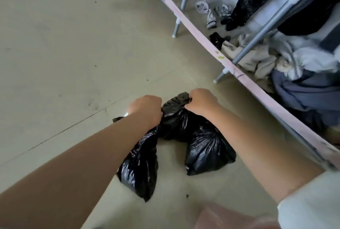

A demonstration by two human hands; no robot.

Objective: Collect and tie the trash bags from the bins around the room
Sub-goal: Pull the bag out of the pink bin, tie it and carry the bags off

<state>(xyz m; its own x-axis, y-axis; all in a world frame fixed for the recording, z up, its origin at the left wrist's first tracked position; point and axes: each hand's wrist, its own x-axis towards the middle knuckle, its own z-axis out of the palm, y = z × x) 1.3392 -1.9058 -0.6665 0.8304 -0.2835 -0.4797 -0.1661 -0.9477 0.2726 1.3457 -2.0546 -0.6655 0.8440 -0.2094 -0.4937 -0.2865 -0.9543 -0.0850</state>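
Mid-tie, looks like: left hand (146, 108) and right hand (201, 102) each grip bunched plastic at the neck of black bags (184, 136) on the floor (64, 53); knot not visibly finished. No bins in view. Metal rack (184, 17), clothes (257, 59) heaped under it.

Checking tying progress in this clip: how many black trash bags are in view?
2, though bunched plastic could hide another: one black trash bag under the left hand, one black trash bag below the right hand. Both hands grip their gathered tops.
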